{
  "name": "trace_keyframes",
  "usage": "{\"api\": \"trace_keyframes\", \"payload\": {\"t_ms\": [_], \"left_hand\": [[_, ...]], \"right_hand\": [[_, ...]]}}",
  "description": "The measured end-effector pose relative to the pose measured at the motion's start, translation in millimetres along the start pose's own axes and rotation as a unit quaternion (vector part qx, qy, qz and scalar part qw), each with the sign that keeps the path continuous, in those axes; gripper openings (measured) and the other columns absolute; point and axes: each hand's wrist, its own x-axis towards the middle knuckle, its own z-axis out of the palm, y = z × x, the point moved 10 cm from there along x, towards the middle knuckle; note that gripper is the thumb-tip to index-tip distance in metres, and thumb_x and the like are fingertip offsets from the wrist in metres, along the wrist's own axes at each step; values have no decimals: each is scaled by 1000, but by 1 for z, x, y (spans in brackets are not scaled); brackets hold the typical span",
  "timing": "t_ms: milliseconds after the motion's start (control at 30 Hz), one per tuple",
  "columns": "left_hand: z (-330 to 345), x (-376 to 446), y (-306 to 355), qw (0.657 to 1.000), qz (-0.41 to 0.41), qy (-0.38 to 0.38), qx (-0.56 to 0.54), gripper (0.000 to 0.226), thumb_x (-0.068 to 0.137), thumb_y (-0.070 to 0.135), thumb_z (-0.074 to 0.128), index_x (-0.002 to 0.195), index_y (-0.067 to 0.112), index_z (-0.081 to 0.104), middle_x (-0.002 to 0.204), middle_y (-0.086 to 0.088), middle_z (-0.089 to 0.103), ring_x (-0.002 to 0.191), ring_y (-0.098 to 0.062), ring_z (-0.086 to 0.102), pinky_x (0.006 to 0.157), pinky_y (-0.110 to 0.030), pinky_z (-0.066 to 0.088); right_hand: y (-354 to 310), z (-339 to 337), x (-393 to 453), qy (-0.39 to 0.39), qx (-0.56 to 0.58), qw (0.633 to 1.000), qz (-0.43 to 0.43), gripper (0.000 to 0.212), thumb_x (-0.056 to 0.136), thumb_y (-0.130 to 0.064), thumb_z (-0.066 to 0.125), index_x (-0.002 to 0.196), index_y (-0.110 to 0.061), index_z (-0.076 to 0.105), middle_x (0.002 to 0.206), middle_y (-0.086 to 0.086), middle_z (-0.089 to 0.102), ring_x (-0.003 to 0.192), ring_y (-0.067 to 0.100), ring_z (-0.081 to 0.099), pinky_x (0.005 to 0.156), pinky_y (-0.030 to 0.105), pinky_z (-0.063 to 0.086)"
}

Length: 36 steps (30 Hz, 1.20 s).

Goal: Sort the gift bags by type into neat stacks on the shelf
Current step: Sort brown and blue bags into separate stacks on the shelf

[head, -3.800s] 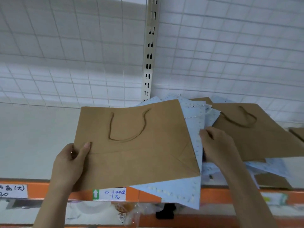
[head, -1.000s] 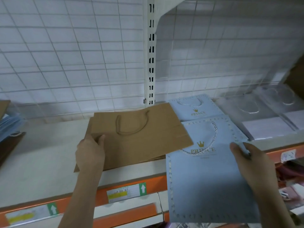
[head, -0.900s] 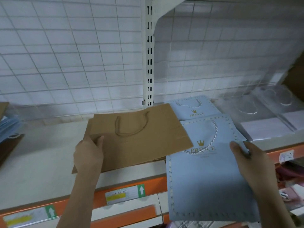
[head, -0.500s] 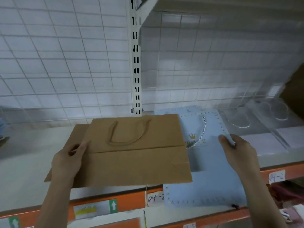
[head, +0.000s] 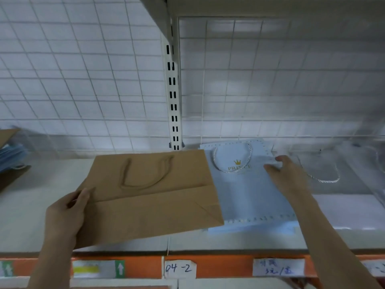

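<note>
Brown kraft-paper gift bag (head: pixel 150 197) lies flat on the shelf (head: pixel 31 205), pinched at its edge by my left hand (head: pixel 66 215); my right hand (head: pixel 285 176) presses open fingers on the pale-blue crown-printed gift bag (head: pixel 250 195) beside it.

One brown paper bag (head: pixel 150 197), two light blue bags (head: pixel 250 195) stacked, two hands, three shelf labels (head: pixel 180 269)

Left hand (head: pixel 66 213) grips brown kraft bag (head: pixel 150 197) by its left edge, flat over the shelf (head: pixel 31 205). Right hand (head: pixel 285 174) rests on blue PRINCE bag (head: pixel 245 192), just beside it, kraft edge overlapping. Clear bags (head: pixel 337 180) further right.
</note>
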Motion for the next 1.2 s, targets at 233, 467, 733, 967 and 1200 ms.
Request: {"api": "trace_keyframes", "payload": {"t_ms": [233, 467, 733, 967, 1200], "left_hand": [[6, -1, 2, 1000, -6, 3, -7, 37, 91, 26, 56, 120, 4, 61, 121, -19, 60, 111, -35, 52, 93, -39, 39], [-8, 2, 2, 1000, -14, 19, -14, 35, 91, 26, 55, 117, 4, 61, 119, -19, 60, 109, -37, 51, 89, -39, 39], [-11, -7, 6, 1000, -3, 9, -5, 35, 91, 28, 55, 118, 5, 62, 119, -18, 60, 109, -35, 52, 90, -40, 39], [-12, 2, 16, 999, 28, 3, 38, 37, 91, 28, 55, 118, 3, 61, 115, -21, 61, 106, -36, 52, 89, -39, 38], [-14, 55, 23, 989, 64, -26, 129, 38, 91, 32, 55, 115, 4, 64, 114, -19, 63, 107, -37, 53, 91, -39, 39]], "right_hand": [[-3, 11, -7, 33, -72, 996, -33, 36, 93, -21, 48, 120, 3, 48, 108, 30, 52, 98, 43, 52, 82, 41, 40], [-1, 19, -11, 30, -100, 992, -64, 37, 94, -24, 48, 122, -1, 52, 108, 29, 50, 100, 43, 48, 89, 42, 38], [-16, 12, -18, 75, -151, 975, -146, 25, 88, -15, 57, 101, 6, 64, 100, 28, 53, 96, 42, 49, 88, 44, 38], [-76, 28, -81, 104, -74, 954, -272, 15, 80, -2, 65, 93, 4, 66, 88, 20, 63, 78, 38, 62, 70, 43, 53], [-126, 62, -140, 61, -32, 949, -308, 18, 81, -14, 57, 90, -3, 67, 78, 11, 63, 70, 30, 64, 61, 33, 54]]}}
